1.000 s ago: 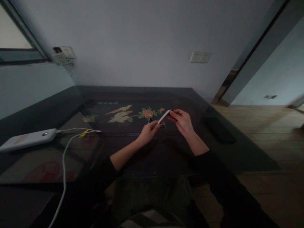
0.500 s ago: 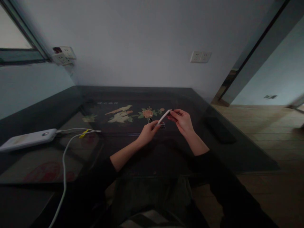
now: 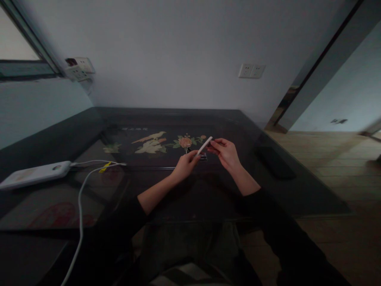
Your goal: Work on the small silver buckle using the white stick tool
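My left hand [image 3: 186, 165] grips the lower end of a slim white bar-shaped thing [image 3: 204, 145], thumb on top. The bar tilts up to the right above the table; its exact kind cannot be made out. At its upper end, my right hand [image 3: 224, 153] has its fingertips bent together just to the right of the bar. Whether they touch it or pinch something small and dark is too dim to tell. Beyond my left hand lie a small shiny metal piece [image 3: 203, 157] and a small dark item with a light edge [image 3: 188, 150], both partly hidden.
The dark glossy table [image 3: 190, 194] bears a bird-and-flower picture [image 3: 150, 145]. A white power strip [image 3: 37, 174] with a white cable [image 3: 80, 206] lies left, a black flat object [image 3: 275, 163] right. Sockets [image 3: 251, 71] sit on the wall behind.
My right fingers have shifted slightly down and left from the bar's upper tip, which now shows free. The bar is turned slightly. My left hand stays nearly still.
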`<state>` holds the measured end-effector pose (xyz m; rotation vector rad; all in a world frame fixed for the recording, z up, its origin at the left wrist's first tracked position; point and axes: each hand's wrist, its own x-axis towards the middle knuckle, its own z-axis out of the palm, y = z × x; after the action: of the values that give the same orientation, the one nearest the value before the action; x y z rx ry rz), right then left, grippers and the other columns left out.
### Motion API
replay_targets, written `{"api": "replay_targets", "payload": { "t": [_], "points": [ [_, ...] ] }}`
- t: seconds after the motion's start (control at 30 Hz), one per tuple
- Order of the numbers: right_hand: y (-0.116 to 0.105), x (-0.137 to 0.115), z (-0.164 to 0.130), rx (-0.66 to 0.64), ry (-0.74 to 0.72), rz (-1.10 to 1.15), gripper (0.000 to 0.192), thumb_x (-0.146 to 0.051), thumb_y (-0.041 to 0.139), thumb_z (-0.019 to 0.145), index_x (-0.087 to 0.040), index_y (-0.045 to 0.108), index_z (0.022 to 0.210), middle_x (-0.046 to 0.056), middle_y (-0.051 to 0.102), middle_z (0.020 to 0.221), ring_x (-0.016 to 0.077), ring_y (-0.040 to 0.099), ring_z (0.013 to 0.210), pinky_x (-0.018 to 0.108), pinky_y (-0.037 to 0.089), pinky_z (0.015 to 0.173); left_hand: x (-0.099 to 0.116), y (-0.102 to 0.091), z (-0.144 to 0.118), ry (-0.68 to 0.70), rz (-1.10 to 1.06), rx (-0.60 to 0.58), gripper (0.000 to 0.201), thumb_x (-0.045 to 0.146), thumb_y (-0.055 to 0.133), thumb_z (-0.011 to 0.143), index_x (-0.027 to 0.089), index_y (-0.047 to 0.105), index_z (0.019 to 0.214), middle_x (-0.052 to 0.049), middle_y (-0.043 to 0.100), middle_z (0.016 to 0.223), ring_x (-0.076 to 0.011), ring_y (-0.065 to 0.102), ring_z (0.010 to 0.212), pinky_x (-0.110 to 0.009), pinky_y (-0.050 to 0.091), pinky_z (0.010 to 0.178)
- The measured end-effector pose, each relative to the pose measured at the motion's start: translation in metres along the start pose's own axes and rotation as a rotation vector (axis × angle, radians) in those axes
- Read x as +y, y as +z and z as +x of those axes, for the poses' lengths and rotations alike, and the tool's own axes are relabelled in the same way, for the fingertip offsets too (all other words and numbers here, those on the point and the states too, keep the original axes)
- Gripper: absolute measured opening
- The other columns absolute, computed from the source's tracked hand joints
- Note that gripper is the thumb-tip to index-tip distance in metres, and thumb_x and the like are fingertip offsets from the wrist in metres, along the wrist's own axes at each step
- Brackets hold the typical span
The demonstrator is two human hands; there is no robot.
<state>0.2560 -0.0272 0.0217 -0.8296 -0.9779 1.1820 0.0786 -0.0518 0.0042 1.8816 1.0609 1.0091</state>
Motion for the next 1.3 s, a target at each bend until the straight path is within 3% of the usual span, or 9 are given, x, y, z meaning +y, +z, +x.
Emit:
{"api": "replay_targets", "payload": {
  "t": [0.17, 0.47, 0.77, 1.13, 1.3],
  "points": [
    [-0.003, -0.005, 0.003, 0.045, -0.041, 0.018, 0.028, -0.028, 0.086, 0.056, -0.018, 0.064, 0.071, 0.002, 0.073, 0.077, 0.0157, 0.071, 0.067, 0.029, 0.062, 0.068, 0.001, 0.001, -0.002, 0.008, 0.023, -0.014, 0.033, 0.031, 0.048, 0.091, 0.013, 0.064, 0.113, 0.003, 0.045, 0.060, -0.0107, 0.040, 0.056, -0.021, 0.030, 0.052],
    [0.004, 0.004, -0.003, -0.030, 0.065, 0.010, 0.030, -0.027, 0.088, 0.054, -0.017, 0.065, 0.070, 0.002, 0.070, 0.069, 0.0148, 0.069, 0.060, 0.030, 0.062, 0.068, -0.005, 0.000, 0.001, 0.007, 0.024, 0.001, 0.033, 0.032, 0.047, 0.091, 0.014, 0.063, 0.114, 0.004, 0.045, 0.061, -0.0106, 0.040, 0.055, -0.021, 0.030, 0.053],
    [-0.005, -0.005, 0.005, 0.051, -0.054, 0.045, 0.024, -0.024, 0.085, 0.059, -0.018, 0.065, 0.071, 0.002, 0.072, 0.079, 0.0158, 0.071, 0.068, 0.029, 0.062, 0.067, 0.002, 0.001, -0.002, 0.001, 0.022, -0.006, 0.033, 0.031, 0.047, 0.091, 0.013, 0.065, 0.112, 0.003, 0.046, 0.059, -0.0104, 0.038, 0.054, -0.022, 0.031, 0.053],
    [0.005, 0.005, -0.005, -0.034, 0.055, 0.039, 0.029, -0.027, 0.088, 0.054, -0.017, 0.065, 0.070, 0.002, 0.071, 0.070, 0.0147, 0.069, 0.061, 0.029, 0.062, 0.068, 0.000, -0.001, 0.001, -0.005, 0.021, 0.004, 0.035, 0.030, 0.048, 0.091, 0.015, 0.064, 0.118, 0.004, 0.044, 0.059, -0.0100, 0.037, 0.053, -0.021, 0.028, 0.051],
    [0.000, -0.002, 0.000, 0.030, 0.000, 0.041, 0.029, -0.027, 0.087, 0.054, -0.018, 0.065, 0.070, 0.002, 0.072, 0.073, 0.0162, 0.071, 0.065, 0.029, 0.062, 0.066, -0.002, 0.000, 0.000, 0.000, 0.019, -0.004, 0.034, 0.032, 0.047, 0.091, 0.014, 0.064, 0.115, 0.004, 0.045, 0.059, -0.0103, 0.037, 0.054, -0.021, 0.029, 0.052]
  ]
}}
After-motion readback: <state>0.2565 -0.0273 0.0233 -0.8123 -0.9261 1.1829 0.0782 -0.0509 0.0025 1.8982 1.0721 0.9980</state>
